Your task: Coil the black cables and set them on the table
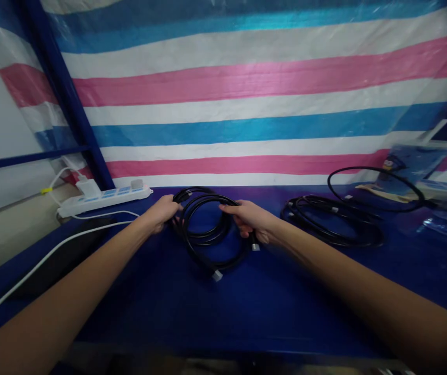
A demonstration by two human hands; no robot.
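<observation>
On the blue tabletop (278, 307), mid-view, coiled black cable (192, 250), loops overlapping, two light-coloured connector ends at near side. Left hand (166, 212) grasping coil's left side; right hand (248, 221) pinching its right side, thumb on top. More black cables (334, 229) right of right hand. White power strip (106, 200) far left, plug inserted. Striped sheet (246, 88) behind.

Ahead of you hangs a striped plastic sheet (246, 86); to your left, a white charger (88, 186) sits plugged into a power strip (108, 199).
</observation>
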